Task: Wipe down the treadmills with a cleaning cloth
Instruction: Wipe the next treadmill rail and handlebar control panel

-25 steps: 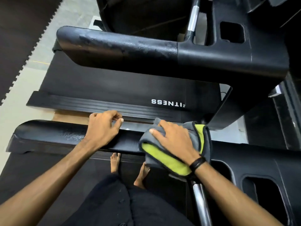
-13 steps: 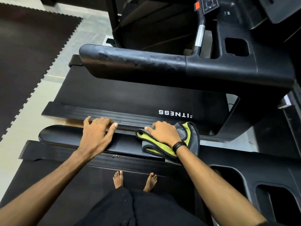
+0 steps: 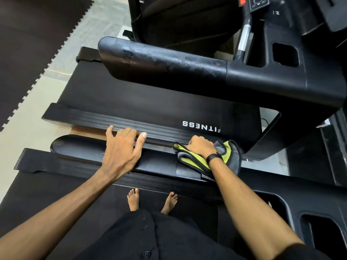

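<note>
Two treadmills stand side by side below us, and we stand barefoot on the belt (image 3: 56, 199) of the nearer one, our feet (image 3: 133, 199) close together behind its padded handrail (image 3: 78, 147). Our left hand (image 3: 120, 151) rests on top of this handrail with the fingers spread and reaching over its far edge; it grasps nothing. Our right hand (image 3: 201, 148), with a dark band at the wrist, is curled over the cleaning cloth (image 3: 189, 159) and presses it on the same handrail, further to the right, near the place where the padding meets the hard plastic of the console (image 3: 300, 196). We see the cloth grey with a yellow-green side and dark edges, folded in several layers; part of it hangs over the near side of the rail under our wrist. Just beyond the handrail lies the ribbed side rail (image 3: 112, 119) of the second treadmill, and its belt (image 3: 131, 94) carries white letters that we read upside down. Above this belt the second handrail (image 3: 159, 61) crosses the view; its surface looks dull and smeared. It joins a console with a square pocket (image 3: 285, 54), whose inside is too dark for us to see. The nearer console has similar pockets (image 3: 326, 233) at the lower right, also dark inside. A chrome bar (image 3: 244, 37) rises near the far console. On the left, a dark puzzle mat (image 3: 28, 44) lies on the pale floor (image 3: 28, 137).
</note>
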`<state>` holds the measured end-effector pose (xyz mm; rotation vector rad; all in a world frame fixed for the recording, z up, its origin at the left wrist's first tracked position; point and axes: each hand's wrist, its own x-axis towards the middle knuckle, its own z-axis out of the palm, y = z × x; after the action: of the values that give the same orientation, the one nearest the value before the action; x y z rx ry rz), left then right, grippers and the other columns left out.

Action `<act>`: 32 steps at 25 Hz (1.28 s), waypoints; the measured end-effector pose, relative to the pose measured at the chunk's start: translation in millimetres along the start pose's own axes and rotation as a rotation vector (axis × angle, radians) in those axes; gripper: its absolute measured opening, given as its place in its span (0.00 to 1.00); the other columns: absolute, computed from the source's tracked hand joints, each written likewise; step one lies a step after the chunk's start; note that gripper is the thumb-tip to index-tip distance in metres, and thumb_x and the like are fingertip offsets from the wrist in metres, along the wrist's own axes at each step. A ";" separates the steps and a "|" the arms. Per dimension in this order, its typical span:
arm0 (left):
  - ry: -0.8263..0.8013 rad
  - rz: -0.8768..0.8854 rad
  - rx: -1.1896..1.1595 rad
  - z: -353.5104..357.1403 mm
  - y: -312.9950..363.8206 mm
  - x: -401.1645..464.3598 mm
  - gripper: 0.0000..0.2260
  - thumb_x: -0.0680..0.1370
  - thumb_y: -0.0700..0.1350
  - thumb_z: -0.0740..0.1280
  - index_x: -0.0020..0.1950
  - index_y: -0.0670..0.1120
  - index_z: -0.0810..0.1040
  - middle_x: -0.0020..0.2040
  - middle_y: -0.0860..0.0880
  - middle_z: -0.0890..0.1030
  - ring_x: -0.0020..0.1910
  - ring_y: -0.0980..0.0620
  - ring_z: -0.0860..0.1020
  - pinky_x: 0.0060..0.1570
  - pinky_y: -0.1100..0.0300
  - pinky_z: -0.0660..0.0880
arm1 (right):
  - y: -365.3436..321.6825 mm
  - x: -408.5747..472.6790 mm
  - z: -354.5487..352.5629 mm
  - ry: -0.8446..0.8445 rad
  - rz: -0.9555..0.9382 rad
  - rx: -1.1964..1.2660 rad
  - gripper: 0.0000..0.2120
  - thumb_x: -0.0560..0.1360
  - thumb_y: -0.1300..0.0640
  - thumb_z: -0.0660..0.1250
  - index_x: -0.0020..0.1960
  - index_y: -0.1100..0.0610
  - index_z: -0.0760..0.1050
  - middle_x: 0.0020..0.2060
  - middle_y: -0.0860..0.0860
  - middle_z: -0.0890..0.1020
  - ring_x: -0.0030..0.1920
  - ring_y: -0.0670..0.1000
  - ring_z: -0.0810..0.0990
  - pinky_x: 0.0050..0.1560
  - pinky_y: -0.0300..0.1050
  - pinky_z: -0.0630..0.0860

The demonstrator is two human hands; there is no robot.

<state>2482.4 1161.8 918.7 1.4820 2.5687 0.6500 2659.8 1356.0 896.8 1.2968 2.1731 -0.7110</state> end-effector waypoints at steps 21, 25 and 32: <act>-0.002 0.018 0.021 6.0 -5.4 -0.1 0.23 0.84 0.58 0.48 0.45 0.48 0.77 0.39 0.53 0.79 0.40 0.52 0.77 0.71 0.40 0.55 | 0.9 -25.0 -4.9 0.039 0.027 -0.041 0.30 0.73 0.26 0.61 0.64 0.46 0.78 0.61 0.53 0.82 0.63 0.59 0.78 0.59 0.52 0.72; -0.010 0.021 0.035 3.3 -3.6 0.1 0.23 0.84 0.58 0.48 0.45 0.48 0.77 0.40 0.53 0.79 0.41 0.52 0.78 0.72 0.40 0.55 | -39.5 -27.3 -2.6 0.018 -0.027 -0.119 0.39 0.71 0.20 0.50 0.59 0.47 0.81 0.57 0.55 0.83 0.60 0.59 0.80 0.58 0.53 0.71; 0.007 0.005 0.020 3.2 -4.1 0.0 0.23 0.84 0.58 0.49 0.45 0.48 0.78 0.38 0.54 0.78 0.39 0.53 0.77 0.72 0.39 0.55 | -0.1 -100.0 25.9 0.577 -0.223 -0.019 0.38 0.65 0.18 0.54 0.54 0.46 0.82 0.40 0.46 0.80 0.43 0.53 0.81 0.44 0.50 0.75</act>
<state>2480.0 1161.0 914.2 1.4951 2.5845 0.6330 2705.3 1275.9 943.3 1.3865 2.8088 -0.4233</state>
